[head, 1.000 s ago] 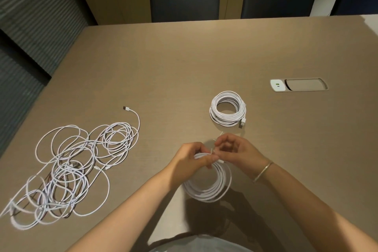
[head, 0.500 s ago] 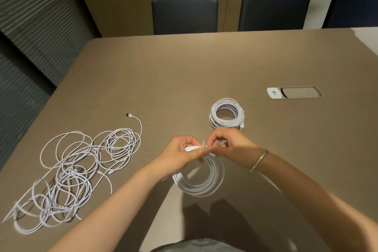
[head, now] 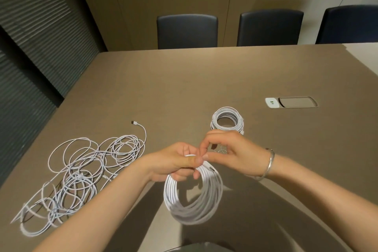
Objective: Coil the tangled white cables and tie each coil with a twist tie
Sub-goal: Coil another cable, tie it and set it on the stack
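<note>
White round cable coil (head: pixel 193 196) is hanging above the brown tabletop (head: pixel 184 88), its top bunched in the curled fingers of the left hand (head: pixel 176 161), while the right hand (head: pixel 231 153) is pinching something tiny at that same spot, likely a twist tie too small to make out. If the left grip is loosening while the tie is being wound, the loops are likely springing apart. Both hands are meeting thumb to thumb, forearms angling inward, with a tied white coil (head: pixel 227 118) lying just beyond and the tangled white cables (head: pixel 81 174) at the left.

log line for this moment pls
left hand grips white cable coil | right hand pinches at its top | tangled white cables untouched
</note>
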`<state>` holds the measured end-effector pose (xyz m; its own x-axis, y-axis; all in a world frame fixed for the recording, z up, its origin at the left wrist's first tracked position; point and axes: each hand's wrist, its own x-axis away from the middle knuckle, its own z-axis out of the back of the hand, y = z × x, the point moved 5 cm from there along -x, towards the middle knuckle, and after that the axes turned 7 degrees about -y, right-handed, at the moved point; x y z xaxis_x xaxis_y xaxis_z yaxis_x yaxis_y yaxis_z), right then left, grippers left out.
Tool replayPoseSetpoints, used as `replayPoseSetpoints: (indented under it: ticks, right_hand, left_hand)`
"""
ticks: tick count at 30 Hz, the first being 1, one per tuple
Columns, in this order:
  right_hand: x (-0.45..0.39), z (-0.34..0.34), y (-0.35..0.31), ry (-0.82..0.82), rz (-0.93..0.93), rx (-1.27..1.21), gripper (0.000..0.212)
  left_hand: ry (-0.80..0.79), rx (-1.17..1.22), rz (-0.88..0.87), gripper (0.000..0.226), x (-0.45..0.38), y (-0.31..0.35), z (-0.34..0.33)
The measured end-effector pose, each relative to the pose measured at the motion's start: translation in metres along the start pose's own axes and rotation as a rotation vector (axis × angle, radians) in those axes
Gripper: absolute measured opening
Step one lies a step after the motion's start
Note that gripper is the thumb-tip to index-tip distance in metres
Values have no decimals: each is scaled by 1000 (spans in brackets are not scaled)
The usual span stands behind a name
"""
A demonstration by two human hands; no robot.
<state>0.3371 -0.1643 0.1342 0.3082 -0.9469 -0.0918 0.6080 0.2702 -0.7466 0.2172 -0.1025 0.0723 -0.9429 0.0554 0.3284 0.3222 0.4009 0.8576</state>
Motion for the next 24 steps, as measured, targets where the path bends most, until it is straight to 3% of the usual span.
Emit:
replayPoseSetpoints:
  ticks: [2,5,11,14,19,22,24]
  right_hand:
    - [0,0,-5,-7,-14,12,4]
    - [1,1,-8,-14,-78,29,4]
    - [-4,6,-4,120,-345,-33,13]
    - [-9,8,0,244,-469,-7,20]
    - [-14,6,10,429,-662,-14,26]
    - [-12,1,16,502,-645,-370,28]
    - [-7,2,12,497,-568,-605,18]
  left_hand:
    - [16,-51,-16,54,4,5,-4]
    - [169,-224,-40,15,9,15,-9]
    - [695,-786,-125,31,13,37,-17]
    - [878,-1031,-192,28,11,39,-24]
    - [964,-1169,-312,35,4,36,-30]
    - [991,-1067,-363,39,11,40,-29]
    - [1019,-967,-341,41,16,44,-21]
